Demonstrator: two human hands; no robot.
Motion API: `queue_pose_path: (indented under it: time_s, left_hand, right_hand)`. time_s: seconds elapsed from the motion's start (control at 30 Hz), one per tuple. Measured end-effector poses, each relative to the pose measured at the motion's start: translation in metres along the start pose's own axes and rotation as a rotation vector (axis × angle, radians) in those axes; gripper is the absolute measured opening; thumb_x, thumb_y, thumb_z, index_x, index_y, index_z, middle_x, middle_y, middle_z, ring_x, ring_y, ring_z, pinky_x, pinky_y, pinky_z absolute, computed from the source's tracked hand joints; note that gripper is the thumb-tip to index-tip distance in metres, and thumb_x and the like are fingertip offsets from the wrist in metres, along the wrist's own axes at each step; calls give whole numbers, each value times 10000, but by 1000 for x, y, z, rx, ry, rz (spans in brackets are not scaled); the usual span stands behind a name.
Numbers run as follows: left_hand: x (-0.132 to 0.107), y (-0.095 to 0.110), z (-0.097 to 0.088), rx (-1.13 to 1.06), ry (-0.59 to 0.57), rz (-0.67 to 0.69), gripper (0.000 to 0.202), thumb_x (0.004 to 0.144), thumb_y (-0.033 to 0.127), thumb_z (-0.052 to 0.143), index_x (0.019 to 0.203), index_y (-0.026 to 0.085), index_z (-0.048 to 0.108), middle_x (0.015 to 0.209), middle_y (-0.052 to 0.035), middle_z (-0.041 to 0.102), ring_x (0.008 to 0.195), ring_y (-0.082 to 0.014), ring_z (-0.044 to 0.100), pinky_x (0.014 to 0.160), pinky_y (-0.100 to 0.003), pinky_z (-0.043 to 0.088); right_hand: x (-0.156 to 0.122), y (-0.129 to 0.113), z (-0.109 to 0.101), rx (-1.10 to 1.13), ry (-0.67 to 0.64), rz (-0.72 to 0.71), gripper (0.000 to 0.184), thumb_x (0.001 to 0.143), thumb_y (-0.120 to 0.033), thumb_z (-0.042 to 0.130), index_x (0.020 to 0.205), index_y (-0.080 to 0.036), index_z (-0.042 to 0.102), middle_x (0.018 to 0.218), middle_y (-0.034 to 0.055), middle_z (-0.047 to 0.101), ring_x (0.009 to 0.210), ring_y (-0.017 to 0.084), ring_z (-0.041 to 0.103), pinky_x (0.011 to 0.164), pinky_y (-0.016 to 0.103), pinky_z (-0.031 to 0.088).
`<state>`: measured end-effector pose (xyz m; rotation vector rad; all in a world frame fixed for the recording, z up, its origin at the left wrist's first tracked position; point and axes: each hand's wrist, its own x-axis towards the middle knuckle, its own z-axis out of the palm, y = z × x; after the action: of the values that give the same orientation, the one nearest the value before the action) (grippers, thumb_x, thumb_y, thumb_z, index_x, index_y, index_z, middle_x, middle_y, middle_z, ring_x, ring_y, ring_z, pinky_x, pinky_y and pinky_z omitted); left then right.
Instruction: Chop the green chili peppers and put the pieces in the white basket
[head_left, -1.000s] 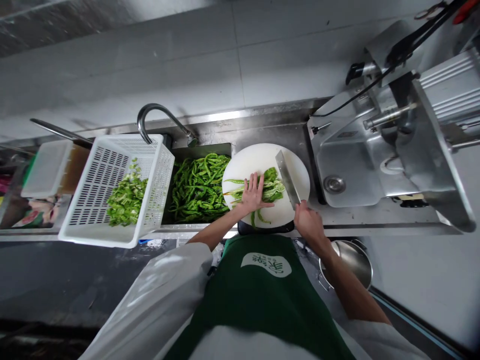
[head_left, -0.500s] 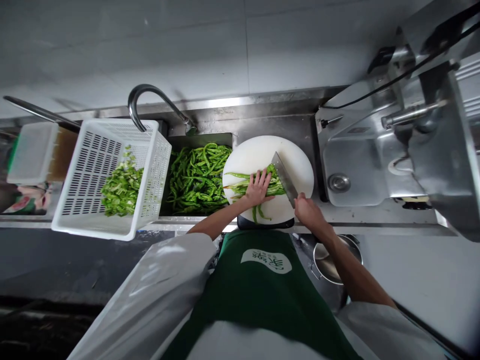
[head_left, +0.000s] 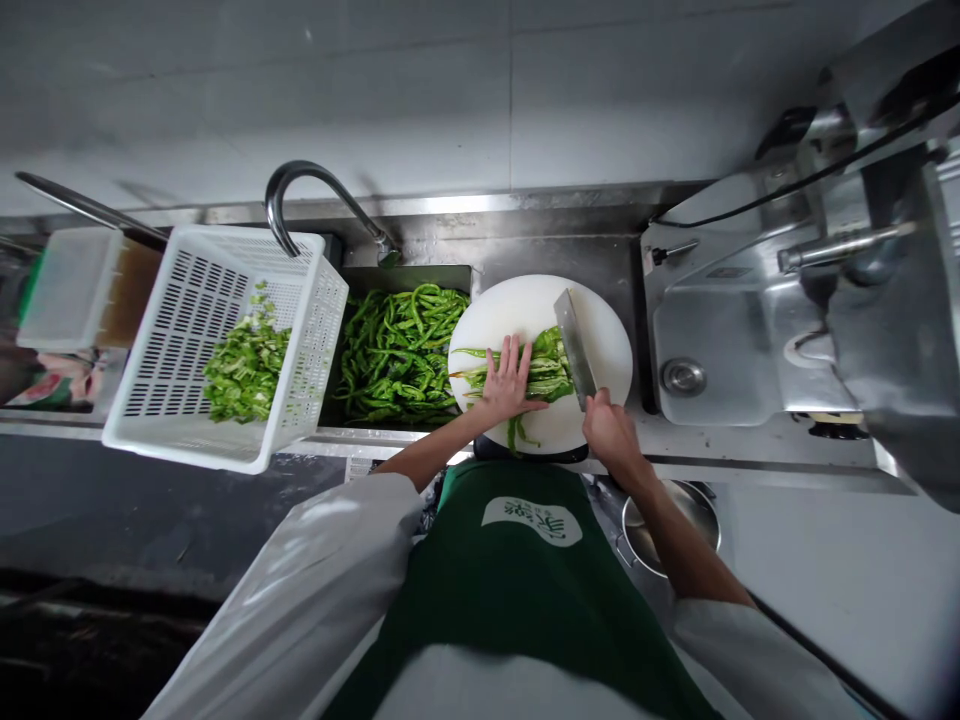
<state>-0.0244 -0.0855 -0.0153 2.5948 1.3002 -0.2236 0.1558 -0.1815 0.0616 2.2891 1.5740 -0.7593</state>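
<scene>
Stainless steel counters ran along a grey tiled wall, with a round white cutting board set at the front edge of the worktop. On it lay a bundle of long green peppers, flattened under the left hand, whose fingers were spread and pressed on top rather than closed around them. The right hand was wrapped tight on the handle of a cleaver, whose blade rested across the right end of the bundle. Just left of the board, a sink basin held a heap of whole peppers beneath a curved tap. Farther left, a white slotted basket held cut pepper pieces.
</scene>
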Motion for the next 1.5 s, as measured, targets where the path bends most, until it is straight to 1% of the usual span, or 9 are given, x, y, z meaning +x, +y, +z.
queue_pose_path:
  time_s: [0.13,0.23,0.4,0.57,0.73,0.9,1.07,1.23,1.5]
  left_hand:
    - [-6,-5,4,2,-72,12,1315,806,826,617,1680,8,73,1742,-269,24,1616,-466,-69,1278,-685,43]
    - [-6,-6,13,-9,-93,16,1229,857,779,594,1689,38,74,1750,-242,39,1614,-481,-30,1278,-686,61]
    - [-3,-7,25,-30,-60,26,1020,974,681,467,1699,83,70,1756,-215,35,1620,-461,46,1275,-685,84]
    - [1,-6,26,-45,-78,31,917,1008,591,447,1700,94,107,1756,-209,80,1622,-432,105,1283,-659,103]
    - [-1,-7,13,-12,-46,17,1047,955,668,528,1692,58,102,1739,-264,110,1623,-439,86,1289,-645,80]
    - [-11,-21,-2,-6,-32,-31,1226,883,824,498,1674,-12,75,1728,-305,69,1625,-446,-15,1288,-654,6]
    - [-17,-20,5,-16,-115,-64,1259,847,822,568,1678,4,93,1737,-279,80,1615,-477,24,1282,-671,57]
    - [-15,-14,20,28,-114,-40,1159,903,749,562,1689,46,79,1742,-263,90,1611,-485,43,1266,-675,149]
    - [-8,-15,28,19,3,-30,939,985,556,558,1655,-11,226,1676,-293,304,1571,-439,279,1287,-565,217]
  right_hand:
    - [-26,-11,6,0,-35,-6,357,1103,-277,236,1232,-99,518,984,212,748,976,306,754,820,342,503]
    - [-29,-17,8,23,-85,-13,339,1093,-243,248,1221,-98,526,1023,228,741,1026,316,746,855,358,505]
    - [-13,-22,7,33,-115,-2,317,1067,-214,308,1252,-85,530,1083,239,727,1071,317,732,877,354,511]
    - [17,-31,24,18,-81,-14,359,1066,-189,304,1320,-51,517,1122,243,732,1100,295,723,913,341,507]
    - [25,-23,24,23,-41,-34,349,1098,-252,300,1279,-79,543,1121,231,735,1075,289,731,893,335,497]
    - [-5,-21,9,-10,12,-38,359,1108,-274,269,1278,-90,526,1045,217,742,1001,300,743,843,341,492]
    - [-24,-35,10,11,-76,-55,305,1105,-262,301,1239,-112,531,1064,207,741,1041,282,737,857,321,487]
    - [-8,-44,22,10,-92,-64,266,1086,-214,346,1249,-98,520,1109,222,728,1072,288,730,877,328,492]
    - [19,-51,38,23,-53,-46,295,1098,-217,303,1263,-77,504,1129,228,741,1088,281,728,865,315,488]
